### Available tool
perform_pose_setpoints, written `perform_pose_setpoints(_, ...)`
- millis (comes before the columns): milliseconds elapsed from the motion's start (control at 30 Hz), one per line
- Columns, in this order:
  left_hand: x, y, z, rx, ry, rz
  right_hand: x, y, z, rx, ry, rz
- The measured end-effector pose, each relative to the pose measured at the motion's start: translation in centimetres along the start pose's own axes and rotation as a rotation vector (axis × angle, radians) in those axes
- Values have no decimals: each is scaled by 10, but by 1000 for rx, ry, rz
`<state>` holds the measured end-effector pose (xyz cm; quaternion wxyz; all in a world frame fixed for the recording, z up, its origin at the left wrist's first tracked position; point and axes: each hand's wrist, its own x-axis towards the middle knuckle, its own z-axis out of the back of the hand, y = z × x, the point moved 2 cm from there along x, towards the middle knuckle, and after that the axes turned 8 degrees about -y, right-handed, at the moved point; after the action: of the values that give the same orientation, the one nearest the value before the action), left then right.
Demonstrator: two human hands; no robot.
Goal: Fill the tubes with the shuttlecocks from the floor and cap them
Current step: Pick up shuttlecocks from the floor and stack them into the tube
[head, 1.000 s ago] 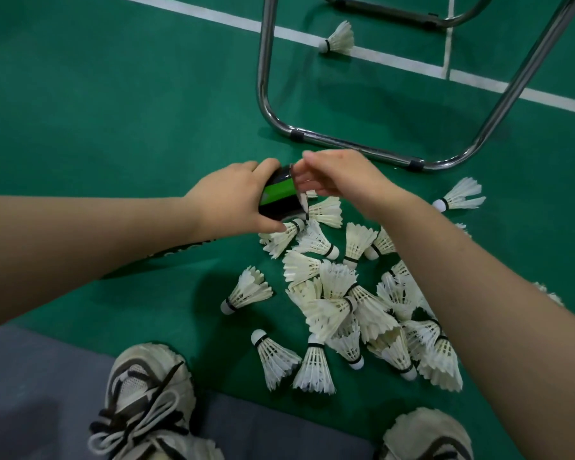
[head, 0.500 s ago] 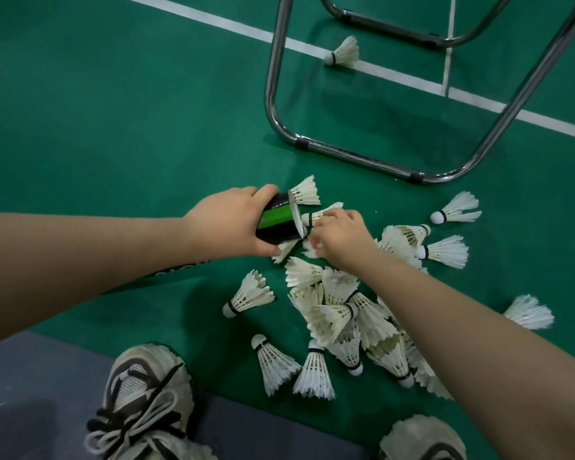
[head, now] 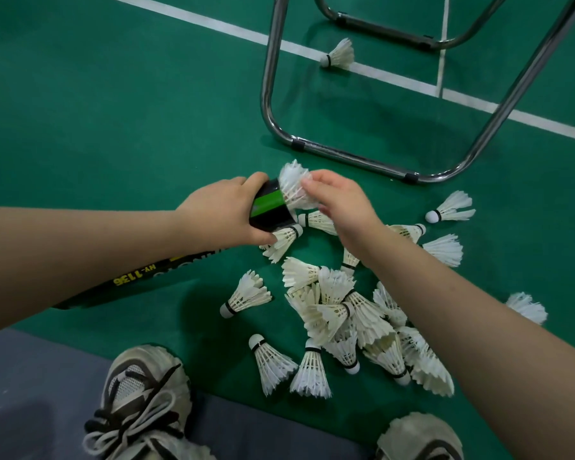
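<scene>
A black tube (head: 269, 209) with a green band lies slanted on the green floor, most of its length hidden under my left forearm. My left hand (head: 223, 215) grips it near its open end. A white shuttlecock (head: 294, 189) sticks feathers-out from that mouth, and my right hand (head: 339, 200) holds its feathers with curled fingers. Below and right of the tube, several white shuttlecocks (head: 342, 313) lie in a loose pile. Single shuttlecocks (head: 246, 295) are scattered around it.
A chrome tube chair frame (head: 349, 157) stands just beyond my hands, with one stray shuttlecock (head: 338, 56) behind it on a white court line. My two shoes (head: 146, 403) rest at the near edge, on a grey strip of floor.
My right hand dipped into the pile, picked up a shuttlecock and brought it back up to the tube's mouth. The left hand kept its grip on the tube.
</scene>
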<state>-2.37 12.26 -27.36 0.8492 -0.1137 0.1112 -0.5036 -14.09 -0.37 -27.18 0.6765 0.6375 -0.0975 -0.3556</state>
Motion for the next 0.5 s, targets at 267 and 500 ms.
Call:
perform_pose_setpoints(267, 4, -9, 3, -4, -11, -40, -6, 9, 3, -74, 474, -201)
perform_pose_setpoints(500, 0, -25, -2, 7, 32, -106, -10, -2, -2, -42, 655, -235)
